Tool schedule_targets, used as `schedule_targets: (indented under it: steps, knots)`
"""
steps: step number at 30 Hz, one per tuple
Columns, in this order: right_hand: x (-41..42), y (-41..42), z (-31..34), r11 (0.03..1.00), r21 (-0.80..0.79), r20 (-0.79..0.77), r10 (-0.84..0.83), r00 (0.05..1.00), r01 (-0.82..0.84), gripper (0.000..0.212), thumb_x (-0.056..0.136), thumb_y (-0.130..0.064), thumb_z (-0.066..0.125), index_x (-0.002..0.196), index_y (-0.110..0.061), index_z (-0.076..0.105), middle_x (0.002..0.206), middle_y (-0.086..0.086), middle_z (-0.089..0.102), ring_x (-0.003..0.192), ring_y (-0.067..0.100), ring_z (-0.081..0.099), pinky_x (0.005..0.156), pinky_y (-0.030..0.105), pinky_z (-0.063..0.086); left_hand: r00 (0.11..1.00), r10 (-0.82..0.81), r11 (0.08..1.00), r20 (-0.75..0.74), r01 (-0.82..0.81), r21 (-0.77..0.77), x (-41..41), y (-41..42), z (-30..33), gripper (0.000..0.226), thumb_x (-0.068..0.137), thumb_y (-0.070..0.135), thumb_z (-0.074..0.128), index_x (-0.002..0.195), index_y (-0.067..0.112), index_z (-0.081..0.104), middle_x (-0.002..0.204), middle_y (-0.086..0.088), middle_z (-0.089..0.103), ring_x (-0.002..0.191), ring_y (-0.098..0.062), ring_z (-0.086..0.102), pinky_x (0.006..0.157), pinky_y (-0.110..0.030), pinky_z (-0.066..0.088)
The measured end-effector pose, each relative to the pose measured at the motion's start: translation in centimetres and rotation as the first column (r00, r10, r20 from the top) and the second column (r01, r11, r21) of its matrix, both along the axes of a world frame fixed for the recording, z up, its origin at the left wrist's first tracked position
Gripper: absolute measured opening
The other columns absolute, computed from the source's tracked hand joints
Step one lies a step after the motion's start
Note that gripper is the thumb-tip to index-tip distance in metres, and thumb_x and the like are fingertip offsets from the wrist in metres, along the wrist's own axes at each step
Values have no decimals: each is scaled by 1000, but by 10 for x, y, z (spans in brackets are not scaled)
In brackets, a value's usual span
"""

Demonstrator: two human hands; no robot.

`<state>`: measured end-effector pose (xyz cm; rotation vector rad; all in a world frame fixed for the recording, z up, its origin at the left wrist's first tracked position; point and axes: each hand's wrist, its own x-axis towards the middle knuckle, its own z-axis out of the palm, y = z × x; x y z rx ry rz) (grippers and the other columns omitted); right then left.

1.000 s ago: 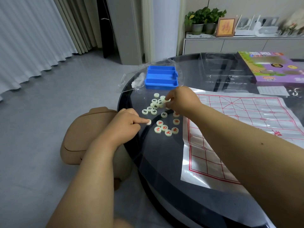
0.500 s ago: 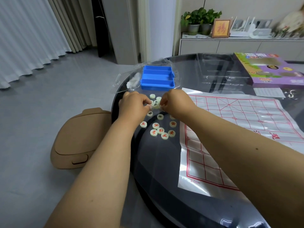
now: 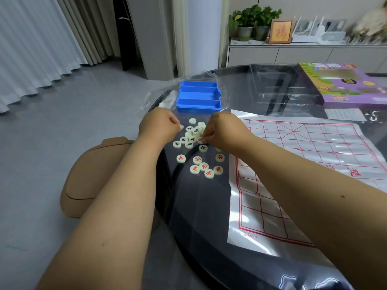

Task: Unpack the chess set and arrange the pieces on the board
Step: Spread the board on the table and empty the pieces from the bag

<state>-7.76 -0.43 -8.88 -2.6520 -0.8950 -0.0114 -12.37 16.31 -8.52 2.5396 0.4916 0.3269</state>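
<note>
Small cream round chess pieces lie on the dark glass table, left of the red-lined board sheet. A black-lettered cluster sits between my hands, and several red-lettered pieces are spread nearer me. My right hand pinches a red-lettered piece at the cluster's right edge. My left hand is curled at the cluster's left side. A pale sliver shows at its fingertips, and I cannot tell whether that is a piece. The empty blue tray stands just behind the pieces.
A purple game box lies at the table's far right, with a paper slip in front of it. Clear plastic wrapping lies left of the tray. A tan stool stands on the floor beside the table's left edge.
My left hand left a red-lettered piece near the table edge and moved up to the cluster. My right hand shifted slightly toward me onto a red-lettered piece.
</note>
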Motion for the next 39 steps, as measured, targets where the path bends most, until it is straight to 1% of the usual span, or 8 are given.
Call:
schedule_targets:
  steps: [6, 11, 16, 21, 25, 28, 32, 39]
  knots:
    - [10, 11, 6, 1000, 15, 4, -10, 1000, 10, 30, 86, -19, 64, 115, -25, 67, 109, -1, 66, 87, 12, 56, 83, 28, 51, 969, -11, 1000, -246, 11, -1, 11, -12, 7, 34, 77, 40, 77, 88, 8, 74, 90, -8, 72, 87, -23, 66, 84, -41, 56]
    - [16, 21, 6, 995, -100, -75, 0, 997, -8, 31, 87, -20, 63, 117, -28, 66, 112, 3, 65, 96, 20, 62, 87, 35, 53, 950, -21, 1000, -312, 19, -8, 18, -14, 9, 35, 74, 37, 79, 93, 8, 71, 95, -11, 71, 74, -20, 60, 78, -36, 54]
    - [18, 24, 7, 992, -127, -52, 13, 999, -20, 31, 88, -14, 61, 116, -26, 66, 114, 2, 64, 99, 20, 61, 89, 34, 53, 944, -61, 998, -323, 53, -33, 19, -13, 11, 35, 73, 34, 80, 95, 8, 69, 93, -11, 69, 82, -23, 65, 79, -37, 54]
    - [17, 26, 9, 992, -123, -46, 35, 998, -40, 28, 91, -13, 56, 115, -22, 67, 111, 4, 66, 99, 22, 61, 90, 36, 52, 967, -77, 997, -244, 80, -1, 15, -9, 13, 16, 81, 22, 75, 89, 9, 72, 99, -11, 70, 93, -24, 65, 86, -39, 54]
    - [18, 32, 4, 994, -83, -46, 66, 997, -69, 29, 92, -13, 51, 114, -21, 69, 109, 4, 68, 96, 23, 62, 87, 35, 51, 992, -61, 993, -111, 72, 94, 2, 3, 8, 17, 79, 19, 77, 68, 21, 64, 86, -3, 69, 82, -19, 63, 70, -28, 45]
    - [20, 40, -5, 988, -80, -42, 125, 991, -128, 35, 91, -6, 50, 114, -25, 69, 113, 3, 66, 101, 22, 59, 88, 34, 49, 993, -92, 984, -72, 102, 149, -4, 8, 2, 8, 83, 10, 71, 83, 18, 72, 90, -5, 71, 79, -19, 61, 67, -25, 41]
    - [21, 34, -2, 988, -68, -13, 140, 990, -141, 42, 90, 1, 49, 117, -24, 67, 117, 2, 62, 108, 20, 56, 84, 26, 43, 985, -129, 967, -118, 151, 204, -12, 10, -4, 21, 89, 8, 63, 103, 17, 75, 104, -3, 70, 90, -19, 62, 75, -24, 43]
    - [23, 2, 13, 991, -67, -15, 117, 993, -118, 31, 91, -4, 53, 110, -22, 71, 117, 0, 62, 102, 18, 57, 75, 21, 36, 979, -112, 993, 173, 102, 65, -34, 11, -24, 18, 90, 11, 62, 102, 17, 74, 98, 4, 67, 80, -5, 53, 74, -16, 37]
